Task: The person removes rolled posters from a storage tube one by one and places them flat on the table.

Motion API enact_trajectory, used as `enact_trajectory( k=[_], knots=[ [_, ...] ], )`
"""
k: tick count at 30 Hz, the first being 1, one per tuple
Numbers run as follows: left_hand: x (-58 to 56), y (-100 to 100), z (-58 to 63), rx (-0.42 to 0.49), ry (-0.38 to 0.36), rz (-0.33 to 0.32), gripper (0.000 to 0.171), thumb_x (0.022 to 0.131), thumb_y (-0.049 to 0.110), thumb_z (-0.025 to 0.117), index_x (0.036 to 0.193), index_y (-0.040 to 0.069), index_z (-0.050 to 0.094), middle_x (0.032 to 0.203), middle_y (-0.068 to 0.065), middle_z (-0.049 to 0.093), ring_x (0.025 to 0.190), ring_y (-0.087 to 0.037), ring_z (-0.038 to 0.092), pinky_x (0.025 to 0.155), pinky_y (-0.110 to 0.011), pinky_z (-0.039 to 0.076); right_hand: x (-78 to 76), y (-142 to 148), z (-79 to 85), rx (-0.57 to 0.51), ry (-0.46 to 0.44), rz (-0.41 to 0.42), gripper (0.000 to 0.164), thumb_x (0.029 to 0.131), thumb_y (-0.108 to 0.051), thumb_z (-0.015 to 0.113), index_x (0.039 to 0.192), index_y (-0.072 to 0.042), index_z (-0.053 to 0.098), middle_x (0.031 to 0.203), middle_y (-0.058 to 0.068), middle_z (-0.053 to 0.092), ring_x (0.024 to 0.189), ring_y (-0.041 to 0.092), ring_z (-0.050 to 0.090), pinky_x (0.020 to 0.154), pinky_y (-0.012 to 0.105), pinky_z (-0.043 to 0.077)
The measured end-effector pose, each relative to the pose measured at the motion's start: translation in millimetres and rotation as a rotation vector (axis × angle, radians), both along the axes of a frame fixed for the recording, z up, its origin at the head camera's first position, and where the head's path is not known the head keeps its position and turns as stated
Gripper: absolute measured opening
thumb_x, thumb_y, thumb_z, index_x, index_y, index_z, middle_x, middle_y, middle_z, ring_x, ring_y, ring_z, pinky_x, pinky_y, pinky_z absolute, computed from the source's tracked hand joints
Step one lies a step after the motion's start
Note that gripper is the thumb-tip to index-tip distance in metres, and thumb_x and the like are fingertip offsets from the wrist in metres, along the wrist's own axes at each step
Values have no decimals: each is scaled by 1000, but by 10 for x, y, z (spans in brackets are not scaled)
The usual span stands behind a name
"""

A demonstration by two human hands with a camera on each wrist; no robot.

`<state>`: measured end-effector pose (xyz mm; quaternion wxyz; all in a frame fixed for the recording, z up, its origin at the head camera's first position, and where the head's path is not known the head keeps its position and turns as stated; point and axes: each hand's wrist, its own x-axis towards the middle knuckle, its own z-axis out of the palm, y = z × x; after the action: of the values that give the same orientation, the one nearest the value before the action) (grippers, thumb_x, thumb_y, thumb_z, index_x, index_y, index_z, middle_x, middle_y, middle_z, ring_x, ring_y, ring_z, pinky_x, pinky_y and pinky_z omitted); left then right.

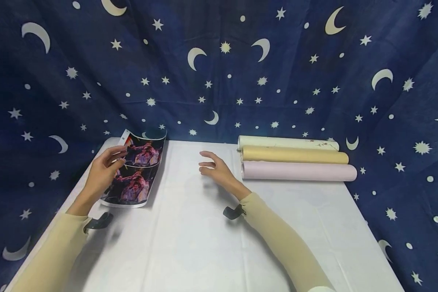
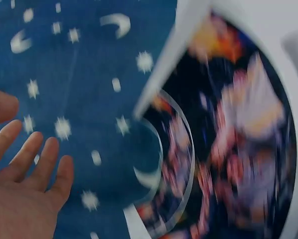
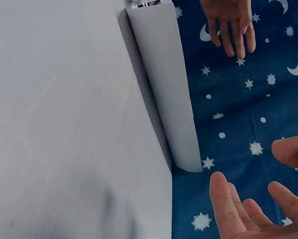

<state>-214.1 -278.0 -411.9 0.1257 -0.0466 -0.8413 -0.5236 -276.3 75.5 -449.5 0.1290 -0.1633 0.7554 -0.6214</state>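
Note:
A glossy printed paper sheet, with a dark, colourful picture repeated on it, lies curling at the far left of the white table. Over its left edge hovers my left hand, fingers loosely spread. The left wrist view has this hand apart from the curled sheet, holding nothing. My right hand is in the air over the middle of the table, its fingers bent loosely around nothing. From the right wrist, the sheet's pale curled back shows beyond the right hand.
Three paper rolls lie side by side at the back right: a cream one with a small printed pattern, a yellow one and a pale pink one. A dark blue cloth with moons and stars hangs behind the white table.

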Motion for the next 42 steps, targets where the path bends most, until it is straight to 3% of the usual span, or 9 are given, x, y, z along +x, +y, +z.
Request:
enact_trajectory(
  k=[4,10,15,19,25,27,34,39,42],
  knots=[
    [96,248,82,30,46,-56,41,101,11,52,142,7,48,138,4,56,121,6,50,92,-2,40,75,180,46,1,17,6,57,92,-11,64,144,-25,45,151,1,43,130,26,56,100,36,52],
    [148,544,99,93,75,-90,38,100,7,51,138,4,51,131,7,59,119,5,52,90,-5,43,181,523,165,27,60,1,55,93,-14,66,143,-27,46,153,-3,39,131,25,54,102,41,50],
    [151,776,85,172,101,-81,34,98,3,52,132,-1,55,131,-9,60,120,-6,57,96,-7,43,244,783,263,66,98,-19,56,93,-14,66,144,-24,46,156,0,34,131,27,54,91,30,54],
    [154,986,90,224,98,-99,32,97,0,52,130,-1,56,131,-18,59,119,-4,57,99,-9,43,296,977,332,91,100,-42,55,94,-13,65,145,-26,45,155,1,38,132,28,52,83,28,55],
    [144,1287,127,275,78,-164,32,97,-1,51,129,0,56,131,-18,59,125,-24,56,98,-10,44,394,1233,426,79,122,-52,57,95,-8,62,147,-16,42,149,14,44,135,35,47,91,22,53],
    [133,1385,132,305,70,-187,33,97,-2,51,129,0,55,131,-18,59,126,-28,55,98,-11,45,425,1298,455,93,140,-65,57,95,-7,63,146,-14,41,148,18,44,136,37,47,90,15,51],
    [37,1737,74,372,34,-259,34,96,-5,49,129,-1,53,131,-22,58,125,-31,56,99,-16,47,438,1558,468,143,216,-111,56,94,-9,64,146,-12,42,153,14,37,135,40,45,92,13,50],
    [-66,1977,13,379,-4,-258,35,96,-2,51,130,3,54,132,-17,59,126,-28,56,106,-29,46,398,1755,442,218,255,-162,54,95,-13,64,145,-14,44,154,10,38,134,38,48,90,11,49],
    [-133,2110,-20,382,-33,-256,35,97,0,52,131,6,54,133,-13,59,127,-26,56,109,-37,44,364,1854,427,285,280,-193,55,95,-15,65,146,-13,44,154,10,40,133,36,50,94,17,50]
  ],
)
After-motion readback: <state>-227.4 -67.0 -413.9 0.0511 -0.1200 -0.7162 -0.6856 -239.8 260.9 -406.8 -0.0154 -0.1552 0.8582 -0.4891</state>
